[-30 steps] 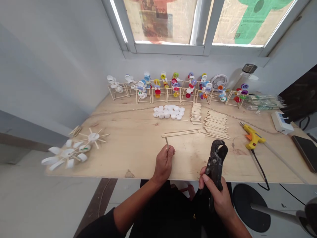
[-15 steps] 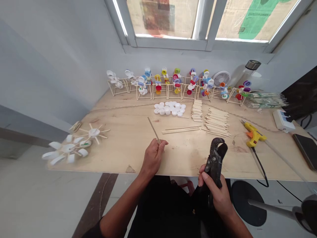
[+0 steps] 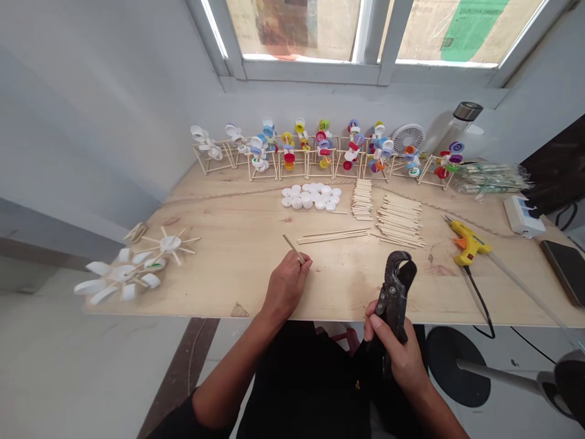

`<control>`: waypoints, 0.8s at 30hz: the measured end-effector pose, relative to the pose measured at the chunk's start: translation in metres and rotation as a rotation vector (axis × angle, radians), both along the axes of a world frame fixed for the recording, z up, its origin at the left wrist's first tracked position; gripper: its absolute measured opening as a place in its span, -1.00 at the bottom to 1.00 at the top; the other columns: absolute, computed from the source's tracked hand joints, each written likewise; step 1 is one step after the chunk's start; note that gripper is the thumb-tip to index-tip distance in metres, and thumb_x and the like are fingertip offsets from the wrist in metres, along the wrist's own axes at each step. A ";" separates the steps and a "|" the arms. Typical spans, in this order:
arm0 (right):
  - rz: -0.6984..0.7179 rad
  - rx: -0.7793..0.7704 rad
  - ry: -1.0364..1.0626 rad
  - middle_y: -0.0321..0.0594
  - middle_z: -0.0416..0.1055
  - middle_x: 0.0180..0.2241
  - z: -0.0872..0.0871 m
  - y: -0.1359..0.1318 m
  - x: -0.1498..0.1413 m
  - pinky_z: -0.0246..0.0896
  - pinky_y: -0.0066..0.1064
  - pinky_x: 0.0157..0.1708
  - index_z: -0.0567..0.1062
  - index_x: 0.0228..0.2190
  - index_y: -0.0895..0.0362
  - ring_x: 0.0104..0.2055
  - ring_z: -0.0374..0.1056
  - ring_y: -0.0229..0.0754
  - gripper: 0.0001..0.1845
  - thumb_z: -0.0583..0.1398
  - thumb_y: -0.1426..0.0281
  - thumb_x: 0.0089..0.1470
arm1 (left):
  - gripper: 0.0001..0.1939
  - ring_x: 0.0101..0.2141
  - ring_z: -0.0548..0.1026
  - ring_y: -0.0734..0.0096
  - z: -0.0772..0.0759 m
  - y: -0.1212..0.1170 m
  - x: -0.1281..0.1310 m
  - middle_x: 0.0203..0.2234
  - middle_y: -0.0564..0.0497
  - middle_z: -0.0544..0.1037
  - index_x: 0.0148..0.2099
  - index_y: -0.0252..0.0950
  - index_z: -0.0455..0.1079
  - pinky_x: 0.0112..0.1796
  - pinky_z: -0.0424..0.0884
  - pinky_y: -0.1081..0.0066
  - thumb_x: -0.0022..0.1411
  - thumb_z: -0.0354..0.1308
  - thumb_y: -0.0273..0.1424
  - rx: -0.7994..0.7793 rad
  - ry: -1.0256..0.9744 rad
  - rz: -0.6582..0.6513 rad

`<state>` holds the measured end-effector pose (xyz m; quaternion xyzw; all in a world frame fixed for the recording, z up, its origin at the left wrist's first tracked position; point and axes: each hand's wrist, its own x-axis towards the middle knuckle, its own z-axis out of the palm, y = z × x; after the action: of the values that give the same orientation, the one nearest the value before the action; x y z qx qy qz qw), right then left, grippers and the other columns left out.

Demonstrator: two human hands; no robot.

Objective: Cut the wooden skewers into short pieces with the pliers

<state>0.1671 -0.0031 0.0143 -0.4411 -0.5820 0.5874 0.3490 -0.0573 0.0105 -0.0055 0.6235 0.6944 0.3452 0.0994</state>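
My left hand (image 3: 286, 285) rests on the plywood table (image 3: 237, 244) near its front edge, fingers pinched on a thin wooden stick (image 3: 293, 248) that points up and to the left. My right hand (image 3: 397, 350) is below the table's edge, wrapped round the handles of black cutting pliers (image 3: 393, 291), whose jaws stand open above the tabletop. A small bundle of long sticks (image 3: 333, 235) lies just beyond the left hand.
White bottle caps (image 3: 311, 196), two piles of cut sticks (image 3: 398, 221) and a yellow glue gun (image 3: 467, 242) lie mid-table. A row of cap-and-stick models (image 3: 320, 152) lines the wall. White cap wheels (image 3: 137, 268) sit at the left edge; a phone (image 3: 564, 268) and power strip (image 3: 523, 214) right.
The left hand tilted the stick from upright to slanting left and drew it in, so less of it shows. The right hand with the pliers barely moved.
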 end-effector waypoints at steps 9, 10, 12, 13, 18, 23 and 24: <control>-0.001 -0.011 0.005 -0.36 0.22 -0.58 -0.002 0.000 0.001 0.09 -0.41 -0.43 0.31 -0.35 0.13 -0.49 0.17 -0.26 -0.78 0.06 0.23 0.12 | -0.77 -0.35 0.41 0.39 0.003 0.006 0.003 -0.38 -0.01 0.39 -0.35 -0.28 0.23 -0.32 0.35 0.40 0.28 -0.21 -0.39 -0.129 0.125 -0.026; -0.001 -0.012 0.004 -0.36 0.22 -0.58 -0.002 0.000 0.001 0.08 -0.41 -0.43 0.31 -0.35 0.13 -0.49 0.17 -0.26 -0.78 0.06 0.22 0.12 | -0.77 -0.35 0.41 0.40 0.004 0.007 0.003 -0.38 -0.01 0.39 -0.35 -0.27 0.23 -0.33 0.34 0.41 0.28 -0.22 -0.39 -0.136 0.134 -0.028; 0.009 -0.023 0.003 -0.36 0.22 -0.58 -0.002 -0.001 0.000 0.08 -0.41 -0.43 0.31 -0.35 0.13 -0.49 0.17 -0.27 -0.78 0.05 0.22 0.13 | -0.76 -0.36 0.41 0.40 0.003 0.007 0.003 -0.39 -0.01 0.38 -0.36 -0.27 0.22 -0.35 0.34 0.42 0.29 -0.22 -0.39 -0.146 0.145 -0.033; 0.012 -0.028 0.001 -0.36 0.23 -0.57 -0.002 -0.001 0.000 0.08 -0.41 -0.43 0.31 -0.35 0.13 -0.49 0.17 -0.27 -0.77 0.05 0.21 0.12 | -0.76 -0.36 0.41 0.40 0.003 0.008 0.003 -0.39 -0.01 0.38 -0.36 -0.27 0.22 -0.36 0.34 0.42 0.29 -0.22 -0.39 -0.147 0.147 -0.034; 0.016 -0.013 -0.015 -0.36 0.22 -0.59 0.001 -0.002 -0.002 0.09 -0.42 -0.45 0.31 -0.35 0.13 -0.49 0.17 -0.26 -0.76 0.05 0.20 0.12 | -0.76 -0.38 0.41 0.43 0.001 0.008 0.003 -0.39 0.01 0.37 -0.38 -0.26 0.21 -0.36 0.33 0.44 0.28 -0.22 -0.40 -0.121 0.149 -0.033; 0.027 -0.009 -0.048 -0.35 0.23 -0.59 0.002 -0.004 -0.001 0.10 -0.42 -0.46 0.31 -0.36 0.14 -0.49 0.18 -0.25 -0.75 0.06 0.19 0.11 | -0.75 -0.40 0.39 0.43 0.001 0.008 0.003 -0.42 0.02 0.36 -0.38 -0.26 0.22 -0.37 0.33 0.44 0.29 -0.22 -0.39 -0.111 0.161 -0.024; 0.028 -0.004 -0.056 -0.34 0.23 -0.59 0.001 -0.004 -0.001 0.11 -0.42 -0.45 0.32 -0.36 0.14 -0.49 0.19 -0.25 -0.74 0.06 0.19 0.11 | -0.75 -0.40 0.39 0.43 0.000 0.008 0.003 -0.43 0.02 0.36 -0.38 -0.26 0.22 -0.37 0.33 0.44 0.29 -0.22 -0.39 -0.108 0.160 -0.023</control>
<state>0.1665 -0.0075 0.0156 -0.4497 -0.5963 0.5809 0.3235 -0.0544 0.0189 -0.0051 0.6506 0.7107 0.2550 0.0811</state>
